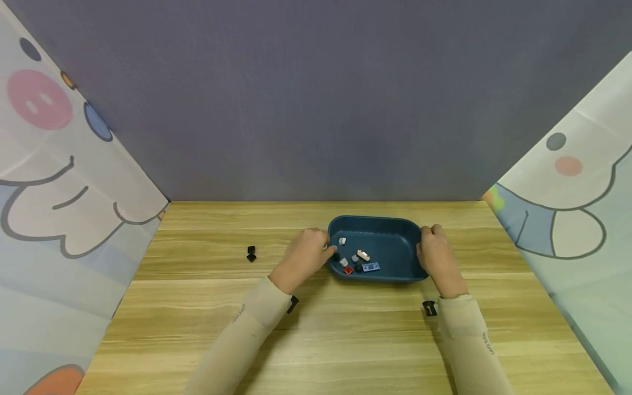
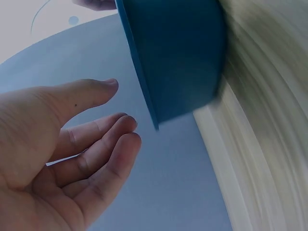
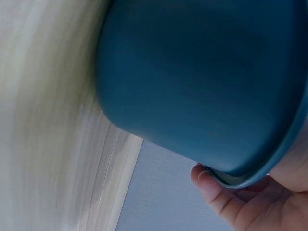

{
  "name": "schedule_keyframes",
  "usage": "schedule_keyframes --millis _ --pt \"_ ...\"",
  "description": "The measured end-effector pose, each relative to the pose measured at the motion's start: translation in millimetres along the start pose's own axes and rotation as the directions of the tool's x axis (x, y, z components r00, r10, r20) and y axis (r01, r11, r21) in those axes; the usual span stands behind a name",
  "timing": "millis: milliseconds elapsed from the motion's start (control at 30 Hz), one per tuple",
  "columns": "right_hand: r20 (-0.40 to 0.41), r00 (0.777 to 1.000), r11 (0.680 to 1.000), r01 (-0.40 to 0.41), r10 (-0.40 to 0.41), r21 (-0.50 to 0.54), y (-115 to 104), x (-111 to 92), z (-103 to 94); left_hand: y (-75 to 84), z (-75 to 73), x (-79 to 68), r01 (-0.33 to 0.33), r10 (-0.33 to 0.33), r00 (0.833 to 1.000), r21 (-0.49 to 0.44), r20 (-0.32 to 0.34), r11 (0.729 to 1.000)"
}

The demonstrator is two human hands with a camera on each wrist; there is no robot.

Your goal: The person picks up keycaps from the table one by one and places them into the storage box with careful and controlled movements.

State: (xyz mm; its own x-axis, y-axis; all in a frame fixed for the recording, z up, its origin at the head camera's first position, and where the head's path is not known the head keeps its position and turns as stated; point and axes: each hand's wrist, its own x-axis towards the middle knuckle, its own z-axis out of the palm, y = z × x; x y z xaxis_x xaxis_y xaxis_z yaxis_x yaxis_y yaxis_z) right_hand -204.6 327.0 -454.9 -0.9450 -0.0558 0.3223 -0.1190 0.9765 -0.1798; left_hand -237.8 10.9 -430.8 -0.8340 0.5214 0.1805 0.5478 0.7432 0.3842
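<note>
A dark blue plastic bin [image 1: 397,255] with rounded corners sits on the wooden table. Toward its left end lie several small pieces that look like toy bricks: a light blue printed tile [image 1: 371,267], a red piece [image 1: 348,270], a white piece [image 1: 363,255], and other white, grey and black ones. My right hand [image 1: 438,258] grips the bin's right end, fingers hooked over the rim in the right wrist view. At the left end is my left hand [image 1: 303,255]; the left wrist view shows its thumb and loosely bent fingers [image 2: 103,173] apart from the bin, holding nothing.
Two small black pieces [image 1: 251,253] lie on the table [image 1: 212,323] left of the bin. A grey upright panel [image 1: 316,109] stands along the table's back edge. Cartoon-printed sheets [image 1: 558,208] flank both sides. Black bits of gear [image 1: 429,308] show beside the sleeves.
</note>
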Motion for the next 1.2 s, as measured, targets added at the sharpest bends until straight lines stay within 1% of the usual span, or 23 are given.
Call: schedule_keyframes --millis 133,233,333,467,633,700,900,1000,1067,1200 --pt "-0.006 1.000 1.000 0.004 -0.004 0.000 0 0 0.3 -13.4 -7.6 -11.8 0.027 -0.028 0.999 -0.017 -0.044 0.999" --pt "-0.014 1.000 1.000 0.008 -0.008 -0.001 -1 -1 0.1 -23.8 -12.7 -20.7 0.049 -0.049 0.995 0.002 -0.084 0.999" --pt "-0.027 0.999 1.000 0.018 -0.018 0.005 0 -1 0.8 -32.8 -17.8 -30.8 0.092 -0.089 0.991 0.025 -0.096 0.995" --pt "-0.040 0.999 0.999 0.031 -0.031 0.012 0 -2 1.2 -43.9 -25.0 -45.7 0.145 -0.141 0.986 0.035 -0.092 0.989" --pt "-0.032 0.999 1.000 0.024 -0.023 0.012 -1 -2 -0.5 -60.0 -31.3 -63.5 0.179 -0.175 0.981 0.031 -0.083 0.983" --pt "-0.030 0.999 1.000 0.020 -0.019 0.015 -2 -1 -0.9 -66.9 -32.6 -69.4 0.194 -0.191 0.978 0.025 -0.083 0.981" --pt "-0.026 1.000 1.000 0.012 -0.012 0.011 -2 -1 -1.1 -84.8 -33.6 -84.6 0.227 -0.224 0.969 0.025 -0.108 0.973" --pt "-0.022 1.000 1.000 0.008 -0.008 0.006 -3 -1 -0.7 -93.2 -33.7 -90.6 0.265 -0.262 0.960 0.020 -0.094 0.964" --pt "-0.020 1.000 1.000 0.005 -0.005 0.007 -3 -1 -0.5 -98.7 -33.8 -93.3 0.300 -0.299 0.952 0.016 -0.068 0.954" --pt "-0.026 1.000 1.000 0.011 -0.011 0.007 -3 -1 -0.4 -110.6 -31.4 -98.6 0.352 -0.351 0.936 0.046 -0.030 0.935"
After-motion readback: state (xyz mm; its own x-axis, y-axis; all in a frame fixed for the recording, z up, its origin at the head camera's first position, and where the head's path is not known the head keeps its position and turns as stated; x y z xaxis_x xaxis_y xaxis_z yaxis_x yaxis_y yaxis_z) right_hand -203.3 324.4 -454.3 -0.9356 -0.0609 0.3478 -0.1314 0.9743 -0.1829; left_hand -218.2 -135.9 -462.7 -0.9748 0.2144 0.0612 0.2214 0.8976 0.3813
